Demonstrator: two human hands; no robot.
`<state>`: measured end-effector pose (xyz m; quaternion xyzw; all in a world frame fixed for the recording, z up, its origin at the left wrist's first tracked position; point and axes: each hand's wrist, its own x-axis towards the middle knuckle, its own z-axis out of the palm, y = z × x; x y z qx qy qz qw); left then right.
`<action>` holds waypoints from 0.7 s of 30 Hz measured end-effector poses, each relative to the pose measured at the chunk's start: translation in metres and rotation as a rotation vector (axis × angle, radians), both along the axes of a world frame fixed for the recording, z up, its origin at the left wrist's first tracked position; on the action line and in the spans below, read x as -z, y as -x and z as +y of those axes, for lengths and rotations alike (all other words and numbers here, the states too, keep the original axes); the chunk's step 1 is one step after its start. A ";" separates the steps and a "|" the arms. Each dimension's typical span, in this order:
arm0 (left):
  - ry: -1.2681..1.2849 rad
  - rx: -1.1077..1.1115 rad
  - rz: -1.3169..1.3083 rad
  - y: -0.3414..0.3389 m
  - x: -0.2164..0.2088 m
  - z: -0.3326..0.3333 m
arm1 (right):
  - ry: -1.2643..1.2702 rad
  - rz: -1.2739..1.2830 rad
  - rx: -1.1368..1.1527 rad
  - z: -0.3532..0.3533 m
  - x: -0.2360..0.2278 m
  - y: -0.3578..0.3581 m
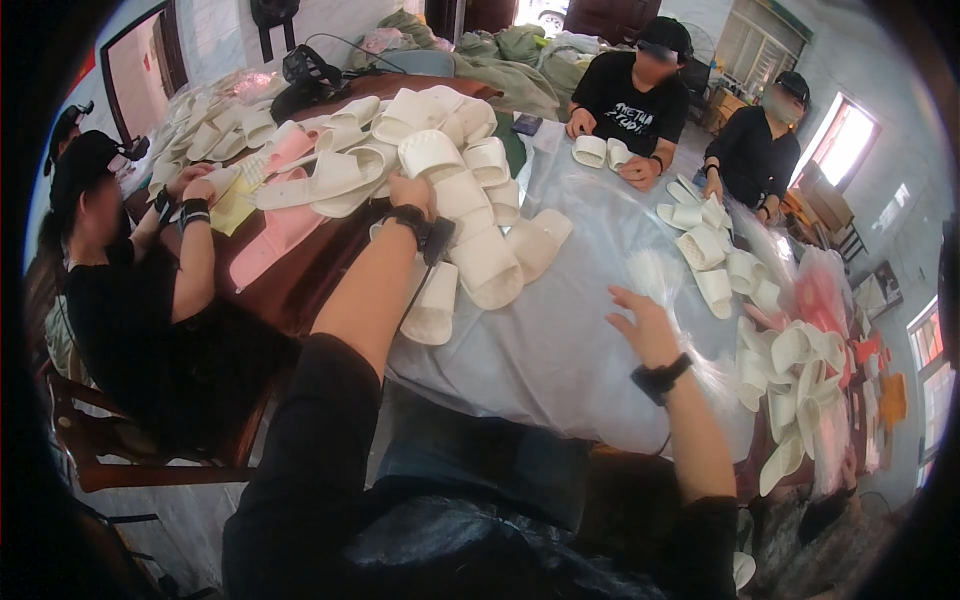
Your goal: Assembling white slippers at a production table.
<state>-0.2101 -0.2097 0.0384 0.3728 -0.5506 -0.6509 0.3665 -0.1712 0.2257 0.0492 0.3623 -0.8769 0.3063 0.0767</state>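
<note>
My left hand [412, 192] reaches into the pile of white slide slippers [410, 115]. Its fingers are curled against the side of a white slipper [458, 195], partly hidden by it. Below that lies another white slipper [487, 268], with a further one [433, 305] beside it toward me. My right hand [645, 325] hovers over the plastic-covered table [560, 350] with its fingers spread and nothing in them. It is nearest to a bunch of clear plastic bags or film [668, 280].
Pink slippers [280, 235] lie to the left beside a seated person [110, 240]. Across the table a person [635, 95] handles two white slippers [590, 150], and another person [755, 150] stands at the right. More white slippers [800, 365] are heaped along the right edge.
</note>
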 end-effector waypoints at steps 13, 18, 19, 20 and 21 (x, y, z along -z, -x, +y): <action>-0.041 0.214 0.704 -0.008 -0.091 0.030 | 0.329 -0.297 -0.102 -0.068 -0.015 -0.025; 0.547 0.952 0.398 -0.027 -0.097 0.092 | 0.765 -0.387 -0.158 -0.072 -0.022 -0.033; 0.728 1.056 0.316 -0.037 -0.091 0.113 | 0.872 -0.371 -0.173 -0.071 -0.026 -0.038; 1.008 1.168 0.428 -0.028 -0.069 0.126 | 0.871 -0.374 -0.162 -0.067 -0.029 -0.046; 0.855 1.315 0.249 -0.041 -0.059 0.152 | 0.901 -0.368 -0.021 -0.059 -0.028 -0.056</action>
